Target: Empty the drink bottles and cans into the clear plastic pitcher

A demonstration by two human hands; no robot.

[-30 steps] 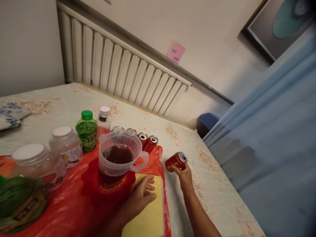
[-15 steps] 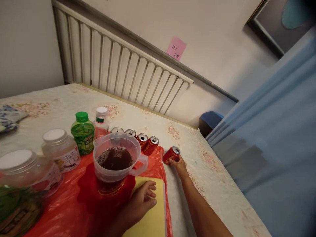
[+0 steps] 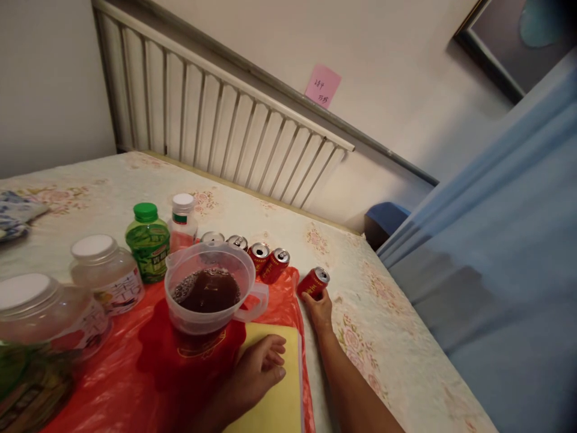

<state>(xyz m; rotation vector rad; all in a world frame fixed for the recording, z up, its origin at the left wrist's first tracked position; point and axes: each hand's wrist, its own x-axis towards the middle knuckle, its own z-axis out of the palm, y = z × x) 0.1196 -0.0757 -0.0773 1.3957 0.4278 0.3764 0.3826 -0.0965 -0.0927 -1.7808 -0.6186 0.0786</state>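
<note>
The translucent plastic jug with a handle (image 3: 188,317) already holds dark brown liquid (image 3: 208,291). The bare left hand (image 3: 260,367), fingers loosely curled on nothing, is over a flat yellow pad (image 3: 276,404). Rightward, a red metal can (image 3: 312,281) appears set on the floral tablecloth (image 3: 406,361) — placing looks nearly done, only the right hand's (image 3: 320,310) grip around its lower side not released — silver top uppermost, long axis slanting up and rightward in view.

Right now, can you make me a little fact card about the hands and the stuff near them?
Right hand: holding a red can
Left hand: loosely open over yellow paper, holding nothing; touching is unclear
Jug: clear, dark liquid inside
More cans: a row behind the jug
Green-capped bottle: left of the jug, beside a white-capped bottle
</note>
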